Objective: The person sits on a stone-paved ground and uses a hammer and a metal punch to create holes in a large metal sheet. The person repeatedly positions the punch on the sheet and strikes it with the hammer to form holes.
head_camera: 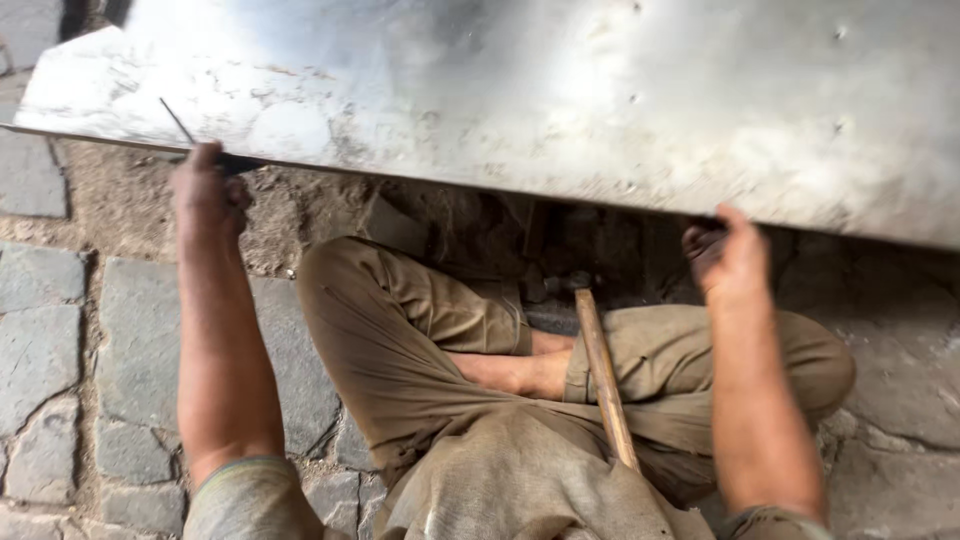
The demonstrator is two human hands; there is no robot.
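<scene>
While both hands grasp the metal sheet's near edge: left hand, right hand, wooden-handled hammer across lap.

Under me the floor is paved with grey stone blocks, uneven in shape and size, with dark gaps of dirt packed between them. The blocks look worn and dusty. Ahead of my crossed legs, a strip of bare brown earth runs across the stones, rough and crumbly. To my right the stones are larger and smoother. The light is soft daylight, with deep shadow farther ahead.
</scene>
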